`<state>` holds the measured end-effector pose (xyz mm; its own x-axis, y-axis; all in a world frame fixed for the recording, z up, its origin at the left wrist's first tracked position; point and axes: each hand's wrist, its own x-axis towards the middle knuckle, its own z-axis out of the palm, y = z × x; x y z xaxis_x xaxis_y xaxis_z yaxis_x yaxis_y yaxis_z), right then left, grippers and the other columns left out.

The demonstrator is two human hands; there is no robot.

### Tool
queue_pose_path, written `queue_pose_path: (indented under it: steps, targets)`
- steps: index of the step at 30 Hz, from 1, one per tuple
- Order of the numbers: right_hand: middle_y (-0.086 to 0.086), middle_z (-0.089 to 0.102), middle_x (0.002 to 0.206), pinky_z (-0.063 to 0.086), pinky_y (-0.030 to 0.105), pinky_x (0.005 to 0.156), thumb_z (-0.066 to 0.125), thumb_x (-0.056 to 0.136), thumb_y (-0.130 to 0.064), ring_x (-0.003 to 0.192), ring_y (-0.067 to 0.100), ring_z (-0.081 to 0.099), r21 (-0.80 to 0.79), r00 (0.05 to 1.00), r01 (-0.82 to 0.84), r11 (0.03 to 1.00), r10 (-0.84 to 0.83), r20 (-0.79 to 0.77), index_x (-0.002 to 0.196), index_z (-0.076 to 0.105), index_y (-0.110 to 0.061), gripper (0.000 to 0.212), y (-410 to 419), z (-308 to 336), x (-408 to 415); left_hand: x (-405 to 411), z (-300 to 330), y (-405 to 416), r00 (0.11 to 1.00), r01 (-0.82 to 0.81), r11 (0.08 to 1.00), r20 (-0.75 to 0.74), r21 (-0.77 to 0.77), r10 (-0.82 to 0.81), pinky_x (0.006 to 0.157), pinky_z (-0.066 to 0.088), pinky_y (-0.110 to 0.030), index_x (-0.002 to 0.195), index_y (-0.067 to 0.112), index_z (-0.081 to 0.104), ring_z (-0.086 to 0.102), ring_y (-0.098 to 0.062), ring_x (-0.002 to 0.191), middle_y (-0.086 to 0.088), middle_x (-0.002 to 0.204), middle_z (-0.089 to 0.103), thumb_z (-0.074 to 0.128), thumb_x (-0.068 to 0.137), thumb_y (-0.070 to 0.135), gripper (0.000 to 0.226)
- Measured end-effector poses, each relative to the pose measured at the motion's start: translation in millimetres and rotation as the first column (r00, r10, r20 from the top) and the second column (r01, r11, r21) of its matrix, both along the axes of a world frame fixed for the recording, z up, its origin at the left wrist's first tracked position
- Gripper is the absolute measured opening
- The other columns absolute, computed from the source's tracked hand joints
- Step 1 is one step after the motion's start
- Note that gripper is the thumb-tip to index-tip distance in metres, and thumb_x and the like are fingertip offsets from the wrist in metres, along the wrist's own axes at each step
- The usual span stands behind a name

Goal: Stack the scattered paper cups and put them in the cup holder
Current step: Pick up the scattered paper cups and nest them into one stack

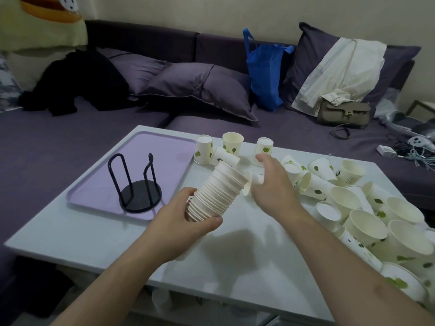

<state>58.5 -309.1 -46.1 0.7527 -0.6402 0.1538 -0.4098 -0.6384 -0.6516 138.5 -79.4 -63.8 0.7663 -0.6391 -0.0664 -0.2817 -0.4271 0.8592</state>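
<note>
Cups (367, 217) litter white table (235, 255) before purple sofa (70, 137).

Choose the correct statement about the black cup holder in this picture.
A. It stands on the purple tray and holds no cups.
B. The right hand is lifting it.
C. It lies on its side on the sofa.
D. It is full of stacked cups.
A: the cup holder stands upright on the purple tray with nothing in it, while the stack of cups is in the left hand.
</note>
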Motion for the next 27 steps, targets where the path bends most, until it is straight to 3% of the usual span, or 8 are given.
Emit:
queue_pose_path:
  steps: [3,6,12,14,18,22,25,27]
  targets:
    - [0.001,0.038,0.162,0.026,0.037,0.124,0.071,0.082,-0.007,0.153,0.025,0.029,-0.248,0.954,-0.137,0.959,0.061,-0.293,0.164,0.027,-0.019,0.094,-12.3,-14.2,-3.0,2.8,-1.0,2.4,1.000,-0.002,1.000,-0.013,0.009,0.002,0.082,0.065,-0.041,0.118,0.046,0.059,0.074,-0.012,0.089,0.009,0.101,0.076,0.088,0.081,0.053,0.048]
    - [-0.002,0.042,0.157,0.024,0.039,0.123,0.074,0.082,-0.016,0.151,0.025,0.031,-0.365,0.931,-0.204,0.908,0.065,-0.359,0.165,0.022,-0.024,0.098,-21.6,-28.8,0.3,3.7,-0.7,1.9,1.000,0.001,1.000,-0.012,0.015,-0.001,0.083,0.065,-0.040,0.119,0.046,0.058,0.073,-0.012,0.091,0.010,0.102,0.075,0.088,0.081,0.053,0.049]
    - [-0.001,0.057,0.145,0.036,0.044,0.112,0.069,0.090,-0.022,0.133,0.030,0.051,-0.424,0.915,-0.235,0.875,0.052,-0.400,0.157,0.040,-0.027,0.072,-17.3,-32.8,2.7,3.1,-1.5,0.6,1.000,0.014,1.000,-0.011,0.022,-0.014,0.079,0.061,-0.034,0.124,0.044,0.058,0.073,-0.012,0.092,0.010,0.104,0.074,0.088,0.081,0.053,0.052]
    - [0.001,0.057,0.143,0.042,0.043,0.107,0.067,0.090,-0.021,0.132,0.030,0.053,-0.339,0.964,-0.125,0.932,0.032,-0.266,0.153,0.044,-0.023,0.067,-15.1,-23.8,1.7,3.3,-2.3,1.0,1.000,0.011,1.000,-0.017,0.023,-0.011,0.078,0.062,-0.034,0.123,0.045,0.059,0.074,-0.011,0.090,0.009,0.102,0.075,0.088,0.081,0.053,0.052]
    - [-0.010,0.062,0.126,0.052,0.032,0.092,0.078,0.087,-0.028,0.114,0.019,0.062,0.130,0.962,0.140,0.982,-0.165,0.216,0.139,0.052,-0.028,0.058,-11.0,8.3,-3.0,4.1,-2.5,1.1,1.000,0.016,0.999,-0.012,0.030,-0.015,0.076,0.061,-0.032,0.124,0.044,0.059,0.074,-0.011,0.090,0.010,0.102,0.075,0.089,0.081,0.052,0.053]
    - [0.001,0.072,0.116,0.059,0.035,0.085,0.072,0.091,-0.029,0.105,0.023,0.071,0.618,0.837,-0.111,0.778,-0.262,0.480,0.123,0.067,-0.014,0.036,-15.4,28.6,-7.9,3.0,-2.4,2.5,1.000,0.031,0.998,0.004,0.048,-0.031,0.079,0.065,-0.038,0.121,0.044,0.060,0.075,-0.012,0.088,0.009,0.101,0.076,0.089,0.079,0.053,0.052]
    - [0.007,0.075,0.106,0.057,0.038,0.086,0.062,0.099,-0.020,0.098,0.019,0.069,0.637,0.845,-0.292,0.713,-0.119,0.521,0.113,0.075,-0.009,0.022,-11.3,26.9,-12.1,1.6,-2.3,4.0,0.999,0.045,0.998,0.017,0.046,-0.046,0.081,0.066,-0.042,0.120,0.044,0.061,0.075,-0.012,0.086,0.010,0.100,0.076,0.090,0.077,0.053,0.052]
    - [0.013,0.078,0.117,0.057,0.040,0.092,0.057,0.103,-0.016,0.102,0.020,0.069,0.610,0.866,-0.341,0.715,-0.014,0.500,0.118,0.074,-0.007,0.024,-8.3,21.5,-12.4,0.5,-1.5,4.3,0.998,0.054,0.997,0.028,0.052,-0.055,0.081,0.067,-0.041,0.120,0.043,0.060,0.075,-0.011,0.086,0.009,0.100,0.075,0.090,0.078,0.052,0.052]
